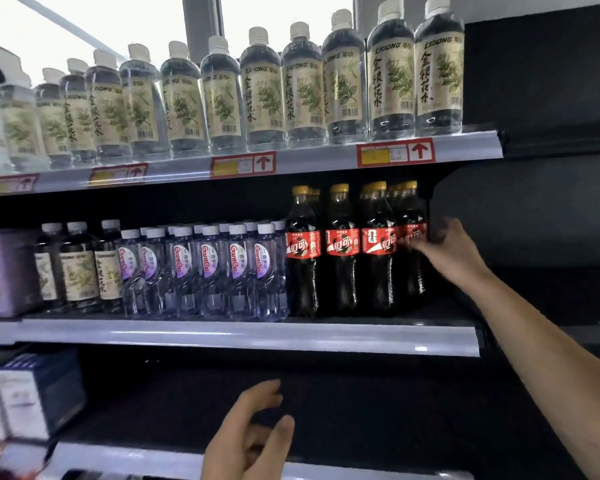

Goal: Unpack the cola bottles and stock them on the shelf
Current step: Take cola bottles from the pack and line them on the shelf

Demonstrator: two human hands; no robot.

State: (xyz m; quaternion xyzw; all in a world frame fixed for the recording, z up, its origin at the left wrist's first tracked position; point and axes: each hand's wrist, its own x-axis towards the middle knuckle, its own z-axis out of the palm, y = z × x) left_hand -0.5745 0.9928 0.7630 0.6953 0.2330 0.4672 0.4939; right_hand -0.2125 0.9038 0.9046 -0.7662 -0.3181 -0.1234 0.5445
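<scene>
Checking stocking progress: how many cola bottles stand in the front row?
4, side by side at the middle shelf's right end. More yellow caps show behind; those are uncountable.
</scene>
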